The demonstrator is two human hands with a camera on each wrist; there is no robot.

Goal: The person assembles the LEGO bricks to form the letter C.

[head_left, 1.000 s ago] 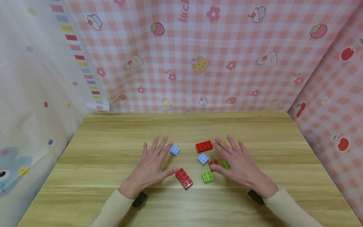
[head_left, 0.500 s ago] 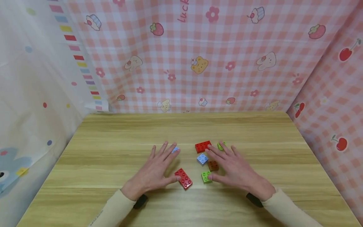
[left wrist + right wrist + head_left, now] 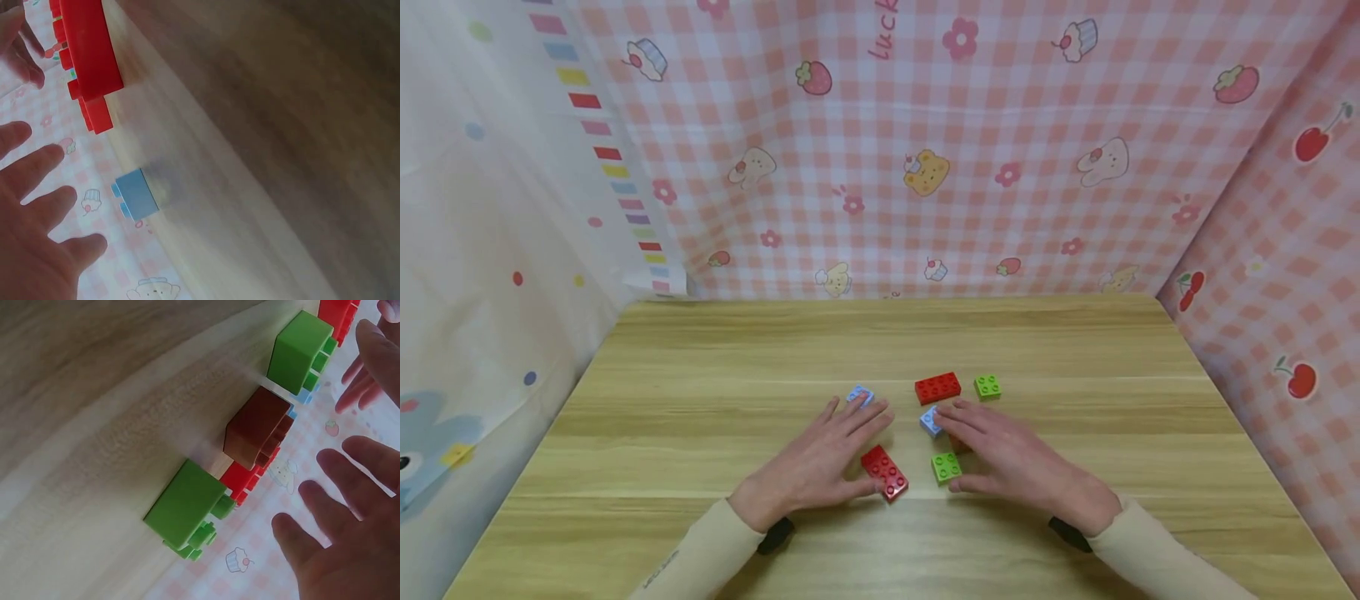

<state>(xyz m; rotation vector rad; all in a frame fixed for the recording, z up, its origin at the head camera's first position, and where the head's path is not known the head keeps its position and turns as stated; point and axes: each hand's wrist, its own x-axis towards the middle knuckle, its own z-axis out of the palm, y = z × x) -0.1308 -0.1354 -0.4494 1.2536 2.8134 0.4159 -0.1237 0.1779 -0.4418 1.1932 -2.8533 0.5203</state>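
My left hand (image 3: 818,460) hovers palm down with its fingers spread, the thumb overlapping a red toy brick (image 3: 886,468) in the head view. Its fingertips overlap a light blue brick (image 3: 857,393); the left wrist view shows them apart from that blue brick (image 3: 137,195). My right hand (image 3: 1018,450) hangs over the other bricks, fingers extended. Beneath it, a brown brick (image 3: 257,425) is mostly hidden from the head. A green brick (image 3: 184,503) shows only in the right wrist view. By the right thumb lies another green brick (image 3: 945,468); a second light blue brick (image 3: 929,422) is by the fingertips.
Behind the hands, a long red brick (image 3: 937,387) and a small green brick (image 3: 988,387) rest on the wooden table (image 3: 700,333). Pink checked cloth (image 3: 880,167) hangs at the back, with more cloth at both sides.
Both hands have moved inward, toward each other, and lower in the view. The back green brick has come into full view from behind the right hand. The bricks stay in place.
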